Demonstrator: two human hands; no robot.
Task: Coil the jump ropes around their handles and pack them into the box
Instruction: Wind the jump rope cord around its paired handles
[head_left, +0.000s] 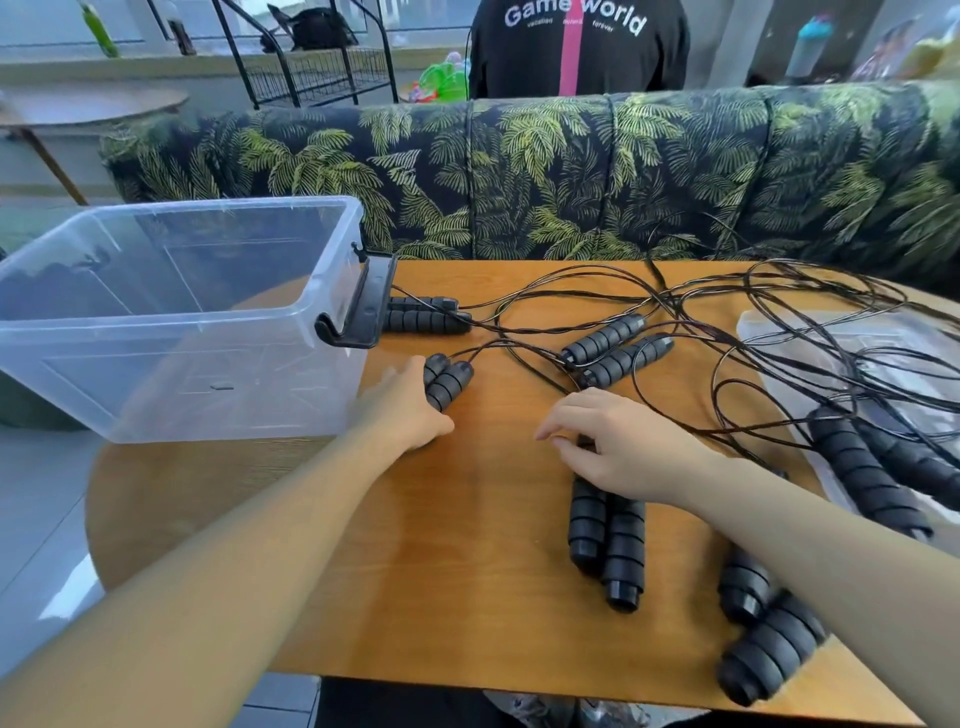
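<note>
The left hand (410, 405) reaches across the wooden table (467, 597) and closes on a pair of black ribbed handles (449, 382) lying just beside the clear plastic box (171, 317); the fingers are hidden under the handles, so the exact grip cannot be told; the right hand (623, 447) rests with curled fingers on the top end of a second pair of handles (608, 540) that lies near the middle of the table, pointing toward the near edge; whether it pinches the cord there cannot be told; the two hands are apart, each on its own pair. The box stands at the left end of the table, open-topped, with a black latch (363, 306) hanging on its right side; nothing is visible inside it. A third pair of handles (426, 317) lies just behind the latch; a fourth pair (618, 351) lies slanted in the centre; a fifth pair (883, 467) lies on a clear plastic bag (779, 332) at the right; a sixth pair (763, 634) sits at the near right edge, partly under the right forearm. Thin black cords (727, 312) run loose and tangled over the far and right side of the table, uncoiled. Behind the table stands a sofa (571, 171) with a leaf print.
</note>
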